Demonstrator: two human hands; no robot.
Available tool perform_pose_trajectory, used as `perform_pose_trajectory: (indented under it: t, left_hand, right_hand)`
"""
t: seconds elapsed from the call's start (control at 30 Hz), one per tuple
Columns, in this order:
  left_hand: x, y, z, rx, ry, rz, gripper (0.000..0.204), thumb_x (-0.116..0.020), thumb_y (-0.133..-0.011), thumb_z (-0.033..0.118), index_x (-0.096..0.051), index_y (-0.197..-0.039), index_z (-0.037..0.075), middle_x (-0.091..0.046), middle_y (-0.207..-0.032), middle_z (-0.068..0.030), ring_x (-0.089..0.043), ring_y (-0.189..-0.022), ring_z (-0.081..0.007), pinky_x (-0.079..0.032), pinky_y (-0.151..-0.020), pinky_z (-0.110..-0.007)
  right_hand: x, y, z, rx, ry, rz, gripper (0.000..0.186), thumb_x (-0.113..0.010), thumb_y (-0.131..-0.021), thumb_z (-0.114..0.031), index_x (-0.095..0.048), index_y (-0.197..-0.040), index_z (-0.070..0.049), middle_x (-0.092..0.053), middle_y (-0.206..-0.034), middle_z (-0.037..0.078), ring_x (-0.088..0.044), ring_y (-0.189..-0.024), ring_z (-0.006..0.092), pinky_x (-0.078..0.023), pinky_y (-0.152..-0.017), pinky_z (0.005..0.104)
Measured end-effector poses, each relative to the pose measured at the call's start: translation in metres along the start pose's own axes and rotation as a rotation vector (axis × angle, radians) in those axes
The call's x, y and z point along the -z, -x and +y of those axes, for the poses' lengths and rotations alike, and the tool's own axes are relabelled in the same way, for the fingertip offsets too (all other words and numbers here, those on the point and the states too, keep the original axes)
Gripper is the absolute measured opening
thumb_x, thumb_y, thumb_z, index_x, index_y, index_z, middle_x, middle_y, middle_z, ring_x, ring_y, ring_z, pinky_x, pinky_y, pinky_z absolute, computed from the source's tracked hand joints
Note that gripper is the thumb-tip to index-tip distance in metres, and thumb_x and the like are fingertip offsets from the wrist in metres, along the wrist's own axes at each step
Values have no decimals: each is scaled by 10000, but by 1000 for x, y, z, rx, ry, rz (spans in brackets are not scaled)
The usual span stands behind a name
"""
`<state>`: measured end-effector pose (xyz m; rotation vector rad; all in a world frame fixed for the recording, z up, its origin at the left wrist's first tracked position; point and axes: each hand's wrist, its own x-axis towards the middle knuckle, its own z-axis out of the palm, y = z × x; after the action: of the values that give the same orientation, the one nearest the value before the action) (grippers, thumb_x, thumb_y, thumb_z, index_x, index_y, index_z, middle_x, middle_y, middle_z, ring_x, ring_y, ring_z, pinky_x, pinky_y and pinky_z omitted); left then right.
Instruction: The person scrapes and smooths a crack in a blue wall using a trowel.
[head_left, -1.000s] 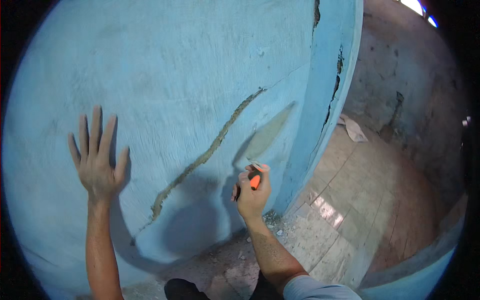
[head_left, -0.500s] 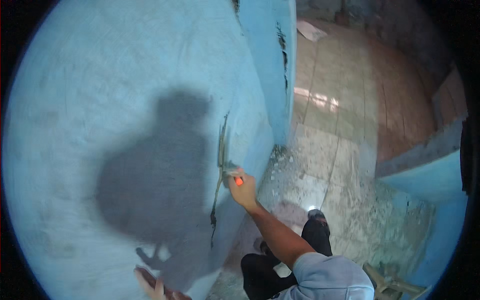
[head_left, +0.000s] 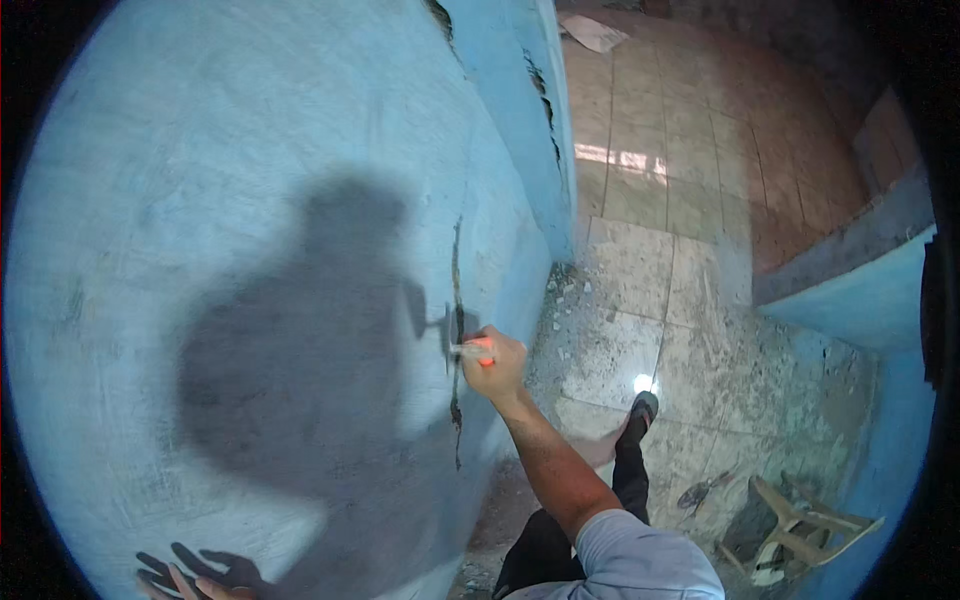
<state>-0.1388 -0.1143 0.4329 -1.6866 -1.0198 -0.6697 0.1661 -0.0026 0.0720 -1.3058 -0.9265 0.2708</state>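
My right hand is closed round the orange handle of a metal trowel or scraper, its blade held at a long, roughly vertical crack in the pale blue wall. At the bottom left, partly out of view, my left hand has its fingers apart at the wall, beside its own shadow. A large shadow of me covers the middle of the wall.
A blue edge with jagged cracks ends the wall. Right of it are a tiled floor, rubble, a pale sheet, a low blue ledge and a wooden frame. My legs and shoe show below.
My view has swung downward and rightward. My left hand has dropped from high on the wall to the bottom left. My right hand, still holding the tool, has moved onto the crack.
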Motion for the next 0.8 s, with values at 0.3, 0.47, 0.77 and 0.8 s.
perform_pose_trajectory:
  t: [0.3, 0.47, 0.77, 0.8]
  left_hand:
    - [12, 13, -26, -89, -187, -268, 408, -380, -1137, 169, -641, -1379, -31, -475, -1584, -287, -390, -1518, -450, -222, -1258, -667]
    - [10, 25, -35, 24, 92, -231, 427, -359, -1145, 173, -620, -1343, -101, -427, -1577, -332, -406, -1474, -511, -441, -1188, -643]
    - [22, 39, -51, -426, -270, -241, 389, -426, -1118, 139, -619, -1286, -153, -711, -1234, -280, -678, -1219, -415, -613, -1017, -528]
    - [29, 38, -47, -425, -260, -250, 389, -426, -1118, 139, -619, -1286, -153, -711, -1234, -280, -678, -1219, -415, -613, -1017, -528]
  right_hand:
    - [-14, 19, 47, -12, 31, 46, 54, -707, -844, -105, -702, -829, -54, -654, -705, 148, -662, -615, 319, -491, -549, 367]
    - [-13, 33, 98, 252, 337, -64, 93, -674, -898, -91, -717, -874, -13, -676, -690, 103, -633, -518, 282, -526, -536, 387]
    - [-31, 20, 91, -147, 181, -46, 222, -706, -892, -199, -675, -820, 9, -704, -766, 170, -705, -735, 366, -518, -657, 420]
    - [-34, 18, 96, -327, 301, -185, 224, -708, -892, -196, -669, -796, 2, -695, -737, 149, -686, -683, 339, -510, -638, 413]
